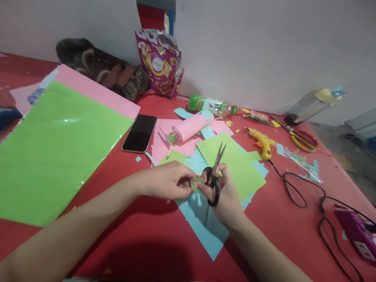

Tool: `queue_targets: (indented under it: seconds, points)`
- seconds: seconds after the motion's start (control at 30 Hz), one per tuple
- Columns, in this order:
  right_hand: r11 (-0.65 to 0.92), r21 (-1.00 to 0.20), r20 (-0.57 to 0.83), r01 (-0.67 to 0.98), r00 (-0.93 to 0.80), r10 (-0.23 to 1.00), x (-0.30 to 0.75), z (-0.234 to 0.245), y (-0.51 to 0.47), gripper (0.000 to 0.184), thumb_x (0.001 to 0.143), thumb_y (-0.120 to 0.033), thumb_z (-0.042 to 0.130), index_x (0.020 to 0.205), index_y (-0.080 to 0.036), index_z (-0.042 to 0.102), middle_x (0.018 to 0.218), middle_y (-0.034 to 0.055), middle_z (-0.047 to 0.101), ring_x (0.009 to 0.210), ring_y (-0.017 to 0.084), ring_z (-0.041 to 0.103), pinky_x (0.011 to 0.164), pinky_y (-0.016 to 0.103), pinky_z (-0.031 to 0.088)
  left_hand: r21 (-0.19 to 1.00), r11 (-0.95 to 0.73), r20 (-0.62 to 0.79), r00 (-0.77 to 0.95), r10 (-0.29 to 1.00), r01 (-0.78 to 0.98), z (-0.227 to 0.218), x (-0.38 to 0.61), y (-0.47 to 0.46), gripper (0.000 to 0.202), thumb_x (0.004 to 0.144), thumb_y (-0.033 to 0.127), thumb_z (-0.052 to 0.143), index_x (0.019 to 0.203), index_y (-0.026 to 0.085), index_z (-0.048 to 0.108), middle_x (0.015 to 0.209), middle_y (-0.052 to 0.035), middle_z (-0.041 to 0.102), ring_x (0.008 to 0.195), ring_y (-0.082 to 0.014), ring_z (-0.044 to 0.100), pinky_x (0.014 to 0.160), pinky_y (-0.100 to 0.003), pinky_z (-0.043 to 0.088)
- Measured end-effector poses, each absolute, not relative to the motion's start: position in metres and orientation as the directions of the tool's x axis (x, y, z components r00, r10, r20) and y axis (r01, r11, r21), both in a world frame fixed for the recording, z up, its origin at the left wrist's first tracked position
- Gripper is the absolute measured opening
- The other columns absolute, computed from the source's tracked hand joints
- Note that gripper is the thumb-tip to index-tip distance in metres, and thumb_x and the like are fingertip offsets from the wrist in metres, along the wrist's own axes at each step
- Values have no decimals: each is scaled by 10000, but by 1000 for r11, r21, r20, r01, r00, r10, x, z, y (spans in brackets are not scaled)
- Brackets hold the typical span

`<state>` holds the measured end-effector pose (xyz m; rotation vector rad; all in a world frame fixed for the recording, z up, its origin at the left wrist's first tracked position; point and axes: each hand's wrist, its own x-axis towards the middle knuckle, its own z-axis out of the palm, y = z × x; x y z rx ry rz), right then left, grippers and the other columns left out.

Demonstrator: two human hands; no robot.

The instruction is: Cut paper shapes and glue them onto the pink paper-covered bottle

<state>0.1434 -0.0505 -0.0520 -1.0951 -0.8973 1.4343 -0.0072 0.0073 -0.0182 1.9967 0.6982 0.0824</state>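
A small green paper cutout [196, 183] with a bit of pink on it is pinched between the fingertips of my left hand [173, 179]. My right hand [227, 196] has black-handled scissors [216, 172] hooked on its fingers, blades pointing up and away. The thumb and a finger of that hand also touch the cutout. Beneath both hands lie light blue paper [208, 231] and a green sheet [235, 168]. Just beyond them rests a bottle wrapped in pink paper [192, 127], on its side with its green cap toward the left.
Left are a phone [140, 133] and a large pack of green paper [58, 152]. A green-capped bottle [213, 105] and a snack bag [161, 64] sit behind. On the right are a yellow glue gun [263, 143], its black cord, larger scissors [299, 137] and a purple power strip [357, 233].
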Motion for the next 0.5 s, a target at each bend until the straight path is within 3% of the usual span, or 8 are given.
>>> queue_targets:
  seconds: [0.13,0.3,0.5]
  points:
    - [-135,-951,-149,-279,26,989,145,-53,-50,401,588,-131,675,735,-239,318,665,-76,455,565,70,421,516,188,344,842,-298,-252,817,519,449,-16,-5,7,146,724,211,408,599,152,453,514,31,479,472,-76,462,456,-162,332]
    - [-139,-945,-154,-295,28,988,146,-53,-50,416,583,-149,682,746,-242,311,666,-76,452,538,67,408,486,185,325,849,-200,-305,762,572,490,-17,-3,7,258,770,334,394,602,151,461,496,44,460,323,-45,402,361,-155,311]
    - [-154,-945,-171,-288,35,985,145,-52,-50,412,584,-165,687,743,-242,316,659,-80,456,523,64,403,478,183,317,861,-181,-295,757,582,475,-19,-3,6,233,755,303,419,597,143,480,496,43,470,294,-41,406,353,-155,319]
